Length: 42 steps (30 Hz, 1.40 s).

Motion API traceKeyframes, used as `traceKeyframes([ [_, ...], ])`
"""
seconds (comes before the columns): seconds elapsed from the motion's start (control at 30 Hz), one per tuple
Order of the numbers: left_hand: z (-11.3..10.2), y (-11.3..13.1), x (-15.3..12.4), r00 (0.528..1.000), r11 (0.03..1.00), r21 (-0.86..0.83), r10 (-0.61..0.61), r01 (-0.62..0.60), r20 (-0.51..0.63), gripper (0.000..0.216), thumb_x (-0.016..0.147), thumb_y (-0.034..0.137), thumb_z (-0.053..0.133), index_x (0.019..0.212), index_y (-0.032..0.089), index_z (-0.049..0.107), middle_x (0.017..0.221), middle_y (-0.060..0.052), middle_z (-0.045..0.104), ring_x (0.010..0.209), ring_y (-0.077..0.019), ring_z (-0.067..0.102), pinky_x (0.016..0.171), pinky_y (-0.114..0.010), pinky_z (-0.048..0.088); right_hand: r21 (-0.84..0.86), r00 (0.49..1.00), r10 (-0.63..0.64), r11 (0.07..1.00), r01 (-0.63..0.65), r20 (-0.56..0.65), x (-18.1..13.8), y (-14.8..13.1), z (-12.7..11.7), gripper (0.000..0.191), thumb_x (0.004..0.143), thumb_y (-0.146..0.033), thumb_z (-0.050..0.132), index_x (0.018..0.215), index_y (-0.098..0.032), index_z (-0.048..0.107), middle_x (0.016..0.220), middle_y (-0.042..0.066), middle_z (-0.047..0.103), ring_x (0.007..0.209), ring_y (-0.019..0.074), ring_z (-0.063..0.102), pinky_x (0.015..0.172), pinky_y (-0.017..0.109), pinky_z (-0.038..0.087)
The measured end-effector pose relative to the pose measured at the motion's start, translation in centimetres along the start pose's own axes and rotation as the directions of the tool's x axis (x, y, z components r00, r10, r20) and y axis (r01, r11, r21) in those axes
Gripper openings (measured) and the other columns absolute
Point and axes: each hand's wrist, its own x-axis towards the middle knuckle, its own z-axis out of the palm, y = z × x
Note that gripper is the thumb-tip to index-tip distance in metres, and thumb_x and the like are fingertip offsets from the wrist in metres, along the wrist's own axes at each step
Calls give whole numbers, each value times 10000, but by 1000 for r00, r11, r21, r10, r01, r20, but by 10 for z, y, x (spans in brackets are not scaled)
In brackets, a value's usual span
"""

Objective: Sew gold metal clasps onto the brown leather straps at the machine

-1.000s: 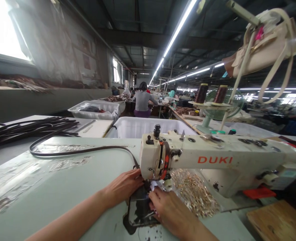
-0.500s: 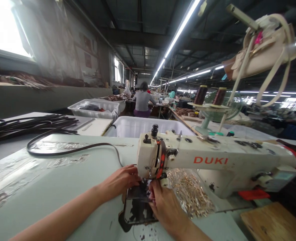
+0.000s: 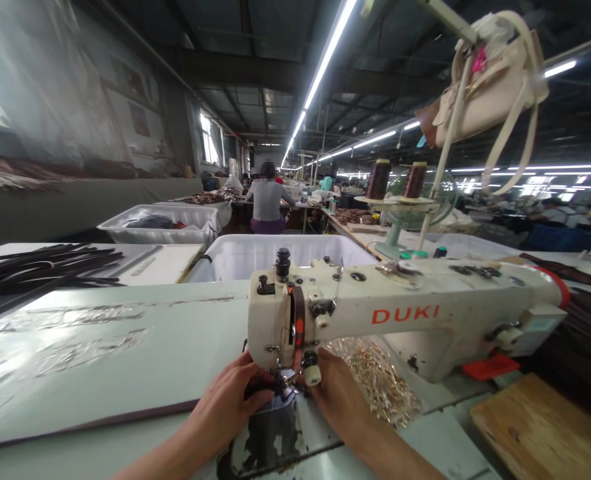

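Observation:
A cream DUKI sewing machine (image 3: 400,313) stands on the pale green table (image 3: 125,353). My left hand (image 3: 230,407) is curled under the machine's head, pinching the dark end of a brown strap (image 3: 100,422) at the needle. The strap runs left from there along the table's near edge. My right hand (image 3: 340,400) comes in from the right side of the needle, fingers bent and tips tucked under the head, so what they hold is hidden. A worn dark metal plate (image 3: 275,433) lies below both hands.
A clear bag of gold metal fittings (image 3: 380,390) lies behind my right hand, and a wooden board (image 3: 540,427) is at the right. Dark straps (image 3: 40,263) are piled at the left. White bins (image 3: 270,257) stand behind; a handbag (image 3: 480,100) hangs overhead. A person (image 3: 268,203) sits farther back.
The strap's loop across the table has been drawn in and now lies straight along the near edge. Both hands have closed in tighter under the machine head.

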Motion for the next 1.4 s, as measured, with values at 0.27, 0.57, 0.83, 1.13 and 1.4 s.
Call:
traceKeyframes([
  [0.27, 4, -1, 0, 999, 999, 6, 32, -32, -21, 178, 822, 237, 515, 947, 172, 624, 982, -82, 593, 939, -249, 563, 843, -366, 449, 24, 994, -85, 996, 87, -64, -3, 0, 1, 248, 794, -9, 520, 816, -217, 652, 910, 3, 646, 807, 151, 620, 682, 205, 391],
  [0.57, 1, 2, 2, 992, 994, -7, 108, -108, -72, 121, 819, 187, 495, 873, 196, 603, 900, -50, 556, 858, -215, 555, 779, -310, 457, -22, 990, -125, 992, 124, -60, -3, 8, 7, 204, 879, -92, 518, 806, -217, 662, 858, 3, 646, 790, 151, 622, 669, 210, 387],
  [0.83, -4, 3, 5, 990, 991, -15, 134, -135, -46, 144, 836, 216, 494, 931, 195, 600, 904, -48, 562, 857, -214, 560, 772, -302, 459, -43, 991, -135, 990, 134, -12, -3, 5, 3, 178, 895, -119, 534, 816, -212, 663, 865, 2, 667, 821, 156, 629, 704, 207, 398],
  [1.13, -7, -1, 8, 994, 994, -24, 111, -111, 4, 157, 843, 272, 504, 923, 181, 604, 908, -56, 587, 843, -233, 564, 764, -332, 469, -123, 988, -144, 981, 150, 56, -2, 4, -3, 203, 822, -31, 524, 810, -200, 636, 872, -1, 665, 841, 155, 628, 718, 211, 394],
  [1.4, -9, 1, 8, 996, 996, 20, 82, -83, 36, 180, 844, 294, 506, 927, 169, 605, 871, -63, 587, 824, -245, 557, 722, -344, 464, -105, 982, -170, 978, 178, 78, -3, 4, -5, 170, 859, -67, 527, 790, -189, 625, 838, 0, 658, 805, 154, 623, 708, 218, 393],
])
